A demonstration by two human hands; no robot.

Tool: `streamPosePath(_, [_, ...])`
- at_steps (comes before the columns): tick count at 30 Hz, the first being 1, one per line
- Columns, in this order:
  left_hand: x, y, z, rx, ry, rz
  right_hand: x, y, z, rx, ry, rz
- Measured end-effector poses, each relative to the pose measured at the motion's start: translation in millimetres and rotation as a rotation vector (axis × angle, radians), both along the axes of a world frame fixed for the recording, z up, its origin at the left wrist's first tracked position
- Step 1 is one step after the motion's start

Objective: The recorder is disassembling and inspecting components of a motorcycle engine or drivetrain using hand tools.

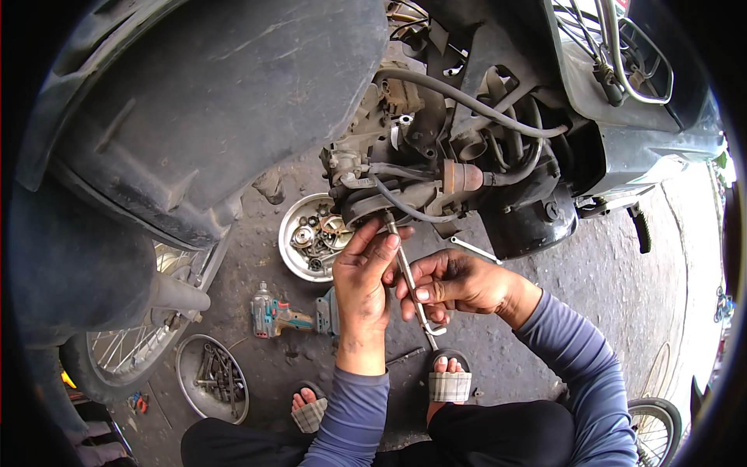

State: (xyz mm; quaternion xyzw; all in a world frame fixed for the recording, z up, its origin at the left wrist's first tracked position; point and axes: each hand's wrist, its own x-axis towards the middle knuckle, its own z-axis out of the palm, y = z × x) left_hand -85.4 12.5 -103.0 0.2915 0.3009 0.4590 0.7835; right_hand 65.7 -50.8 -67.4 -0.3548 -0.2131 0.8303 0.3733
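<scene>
My left hand [364,276] is closed around the upper part of a long silver wrench [410,272], whose top end meets the underside of the motorbike's engine [366,198]. My right hand [440,284] grips the same wrench lower down, fingers curled on it near a bent metal piece at its lower end. Hoses and a rusty orange cylindrical part [463,177] sit just above my hands. A white bowl of small metal parts [286,245] lies on the floor behind my left hand, and a teal cordless power tool [271,311] lies beside that hand.
A bowl of wrenches [187,366] and red-handled pliers [138,402] lie at lower left, near a wheel [117,354]. A silver bar [475,251] lies on the floor [583,296] right of the engine. Black body panels [202,86] fill the upper left. My sandalled feet are below.
</scene>
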Motion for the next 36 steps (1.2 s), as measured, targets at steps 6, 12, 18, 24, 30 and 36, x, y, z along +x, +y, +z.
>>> streamPosePath(6, [1.1, -1.1, 2.5, 0.016, -0.019, 0.007, 1.7, 1.9, -6.1, 0.013, -0.093, -0.005])
streamPosePath(12, [2.1, -0.3, 1.4, -0.036, -0.036, 0.016, 1.6, 2.0, -6.5, 0.062, -0.131, -0.022])
streamPosePath(18, [2.0, 1.2, -0.1, -0.040, -0.031, -0.012, -0.3, 2.6, -1.9, 0.023, -0.021, 0.025])
streamPosePath(24, [1.1, 2.9, 0.5, -0.022, -0.076, -0.008, -4.1, 3.9, 1.6, 0.012, -0.080, -0.007])
streamPosePath(30, [1.5, 2.9, -0.1, -0.028, -0.043, -0.007, -3.6, 2.5, 0.5, -0.037, -0.141, -0.014])
streamPosePath(36, [2.5, 2.3, -3.0, -0.042, -0.054, -0.018, -3.0, -0.1, -2.5, -0.026, -0.052, -0.045])
